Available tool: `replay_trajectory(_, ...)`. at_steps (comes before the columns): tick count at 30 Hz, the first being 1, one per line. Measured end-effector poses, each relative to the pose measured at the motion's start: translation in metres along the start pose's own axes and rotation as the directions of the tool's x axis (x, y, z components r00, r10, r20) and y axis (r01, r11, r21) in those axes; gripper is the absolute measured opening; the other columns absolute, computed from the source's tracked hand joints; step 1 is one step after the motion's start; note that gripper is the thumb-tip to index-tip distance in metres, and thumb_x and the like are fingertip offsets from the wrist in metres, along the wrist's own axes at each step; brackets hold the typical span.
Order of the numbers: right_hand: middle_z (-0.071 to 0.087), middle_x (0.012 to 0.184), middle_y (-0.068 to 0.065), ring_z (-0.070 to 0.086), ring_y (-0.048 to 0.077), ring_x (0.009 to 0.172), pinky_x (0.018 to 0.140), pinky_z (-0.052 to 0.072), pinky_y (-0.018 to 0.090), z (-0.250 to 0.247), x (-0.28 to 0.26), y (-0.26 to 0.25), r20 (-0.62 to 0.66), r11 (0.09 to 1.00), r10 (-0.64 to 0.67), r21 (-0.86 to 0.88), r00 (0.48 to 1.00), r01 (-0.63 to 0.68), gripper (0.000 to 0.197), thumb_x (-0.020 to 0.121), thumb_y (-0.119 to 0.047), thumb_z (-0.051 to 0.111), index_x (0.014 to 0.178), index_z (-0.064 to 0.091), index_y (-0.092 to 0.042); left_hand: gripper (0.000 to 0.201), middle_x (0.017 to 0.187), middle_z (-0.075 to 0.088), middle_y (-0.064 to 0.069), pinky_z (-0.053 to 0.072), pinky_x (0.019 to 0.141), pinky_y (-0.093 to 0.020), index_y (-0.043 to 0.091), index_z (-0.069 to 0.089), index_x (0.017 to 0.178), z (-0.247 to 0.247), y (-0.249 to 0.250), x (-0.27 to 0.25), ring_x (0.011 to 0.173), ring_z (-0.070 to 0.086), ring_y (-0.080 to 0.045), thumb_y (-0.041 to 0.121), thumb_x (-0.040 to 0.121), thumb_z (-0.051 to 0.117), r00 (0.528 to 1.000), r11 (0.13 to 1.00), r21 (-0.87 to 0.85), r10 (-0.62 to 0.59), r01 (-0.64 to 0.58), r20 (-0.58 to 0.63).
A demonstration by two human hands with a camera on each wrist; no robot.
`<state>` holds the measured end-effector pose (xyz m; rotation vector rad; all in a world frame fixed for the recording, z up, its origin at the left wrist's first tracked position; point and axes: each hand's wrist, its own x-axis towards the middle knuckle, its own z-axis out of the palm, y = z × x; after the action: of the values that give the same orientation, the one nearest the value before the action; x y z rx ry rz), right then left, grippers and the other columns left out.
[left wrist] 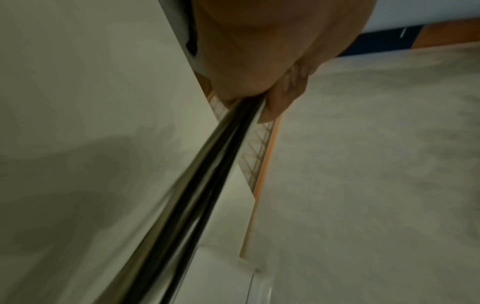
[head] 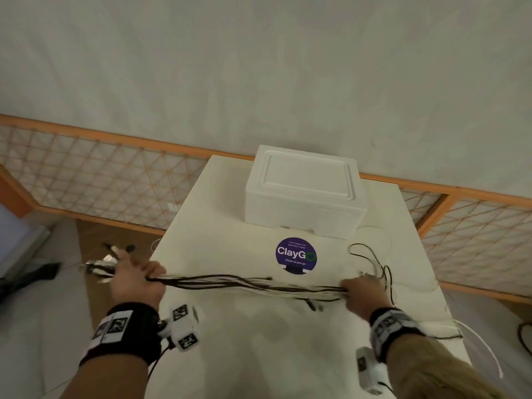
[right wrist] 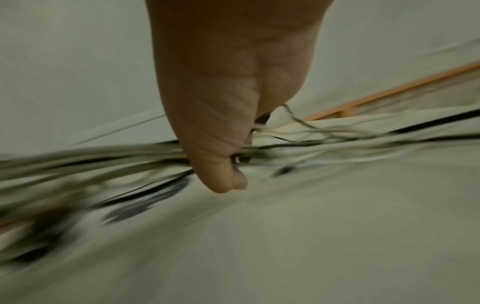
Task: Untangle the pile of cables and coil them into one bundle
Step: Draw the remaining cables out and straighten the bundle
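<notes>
A bunch of thin black and white cables (head: 247, 285) runs nearly straight across the white table (head: 218, 335) between my two hands. My left hand (head: 138, 276) grips one end at the table's left edge, and the plug ends (head: 106, 262) stick out past its fingers over the floor. My right hand (head: 363, 292) grips the bunch further right, with loose loops (head: 374, 263) trailing behind it. In the left wrist view the cables (left wrist: 197, 185) leave my fist (left wrist: 272, 82) as a tight, blurred strand. The right wrist view shows my right fist (right wrist: 221, 123) closed round blurred cables (right wrist: 91, 162).
A white foam box (head: 302, 191) stands at the back of the table, with a round purple ClayGo sticker (head: 296, 255) in front of it. An orange-framed lattice barrier (head: 100, 174) runs behind. A white cable (head: 483, 344) hangs off the right edge.
</notes>
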<state>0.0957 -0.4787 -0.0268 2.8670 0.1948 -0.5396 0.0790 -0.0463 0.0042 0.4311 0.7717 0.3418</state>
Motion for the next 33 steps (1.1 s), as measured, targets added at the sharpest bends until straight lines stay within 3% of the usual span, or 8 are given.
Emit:
replay_trajectory(5, 0.055, 0.108, -0.008, 0.047, 0.02, 0.113, 0.103, 0.033, 0.05, 0.043, -0.013, 0.104, 0.088, 0.904, 0.419, 0.051, 0.903, -0.425, 0.015, 0.079, -0.035, 0.05, 0.092, 0.058, -0.036, 0.04, 0.051, 0.025, 0.01, 0.017, 0.043, -0.018, 0.023, 0.031, 0.065, -0.01, 0.025, 0.009, 0.044, 0.021, -0.006, 0.045, 0.093, 0.05, 0.997, 0.999, -0.014, 0.052, -0.053, -0.052)
replay_trajectory(10, 0.061, 0.119, 0.008, 0.058, 0.024, 0.11, 0.087, 0.046, 0.031, 0.06, -0.007, 0.148, 0.246, 0.879, 0.454, 0.036, 0.857, -0.476, 0.048, 0.088, -0.048, 0.053, 0.118, 0.057, -0.011, 0.04, 0.053, 0.024, 0.009, 0.018, 0.045, -0.019, 0.025, 0.03, 0.063, -0.018, 0.02, 0.021, 0.042, 0.022, -0.007, 0.042, 0.092, 0.051, 0.998, 1.0, 0.02, 0.009, -0.007, -0.067)
replay_trajectory(15, 0.065, 0.101, 0.005, 0.062, 0.021, 0.094, 0.075, 0.045, 0.029, 0.0, 0.0, 0.156, 0.037, 0.749, 0.652, 0.123, 0.757, -0.651, 0.024, 0.095, -0.026, 0.045, 0.101, 0.064, -0.013, 0.039, 0.056, 0.022, 0.007, 0.017, 0.041, -0.018, 0.025, 0.03, 0.063, -0.018, 0.005, 0.022, 0.04, 0.021, -0.006, 0.04, 0.094, 0.048, 0.999, 0.999, 0.051, -0.009, 0.011, -0.047)
replay_trajectory(22, 0.049, 0.107, 0.019, 0.056, 0.038, 0.084, 0.076, 0.052, 0.046, -0.063, 0.008, 0.179, -0.396, 0.777, 0.623, 0.412, 0.674, -0.476, 0.018, 0.086, -0.001, 0.045, 0.095, 0.06, -0.004, 0.045, 0.049, 0.022, 0.006, 0.013, 0.04, -0.018, 0.024, 0.025, 0.062, -0.002, -0.015, 0.011, 0.037, 0.019, -0.007, 0.044, 0.095, 0.048, 1.0, 0.994, 0.107, -0.015, 0.016, -0.006)
replay_trajectory(26, 0.054, 0.118, 0.013, 0.057, 0.033, 0.103, 0.091, 0.05, 0.046, -0.092, 0.024, 0.182, -0.208, 0.852, 0.473, 0.357, 0.856, -0.383, 0.026, 0.081, -0.012, 0.066, 0.107, 0.064, -0.009, 0.046, 0.05, 0.021, 0.008, 0.013, 0.04, -0.018, 0.023, 0.026, 0.063, 0.001, -0.026, 0.011, 0.038, 0.019, -0.007, 0.049, 0.094, 0.048, 0.999, 0.988, 0.148, -0.049, 0.048, 0.005)
replay_trajectory(28, 0.046, 0.139, 0.012, 0.046, 0.032, 0.125, 0.105, 0.04, 0.044, -0.089, 0.029, 0.169, 0.092, 0.877, 0.333, 0.336, 0.939, -0.344, 0.069, 0.067, -0.019, 0.083, 0.129, 0.054, -0.017, 0.046, 0.05, 0.021, 0.008, 0.014, 0.038, -0.018, 0.023, 0.027, 0.063, 0.003, -0.031, 0.012, 0.038, 0.019, -0.007, 0.05, 0.094, 0.048, 0.998, 0.983, 0.173, -0.065, 0.063, 0.006)
replay_trajectory(30, 0.038, 0.147, 0.01, 0.038, 0.03, 0.133, 0.107, 0.034, 0.042, -0.086, 0.035, 0.143, 0.136, 0.895, 0.267, 0.332, 0.954, -0.298, 0.089, 0.063, -0.026, 0.086, 0.14, 0.041, -0.025, 0.046, 0.049, 0.023, 0.008, 0.015, 0.038, -0.018, 0.023, 0.028, 0.064, 0.007, -0.036, 0.01, 0.038, 0.02, -0.006, 0.05, 0.093, 0.049, 0.997, 0.983, 0.171, -0.074, 0.069, 0.022)
replay_trajectory(33, 0.056, 0.123, 0.003, 0.054, 0.023, 0.11, 0.093, 0.044, 0.035, -0.077, 0.039, 0.098, 0.044, 0.875, 0.185, 0.447, 0.982, -0.185, 0.058, 0.07, -0.03, 0.081, 0.121, 0.054, -0.025, 0.047, 0.048, 0.025, 0.009, 0.017, 0.038, -0.017, 0.022, 0.028, 0.063, 0.014, -0.042, 0.004, 0.038, 0.021, -0.006, 0.051, 0.093, 0.049, 0.995, 0.984, 0.163, -0.08, 0.07, 0.058)
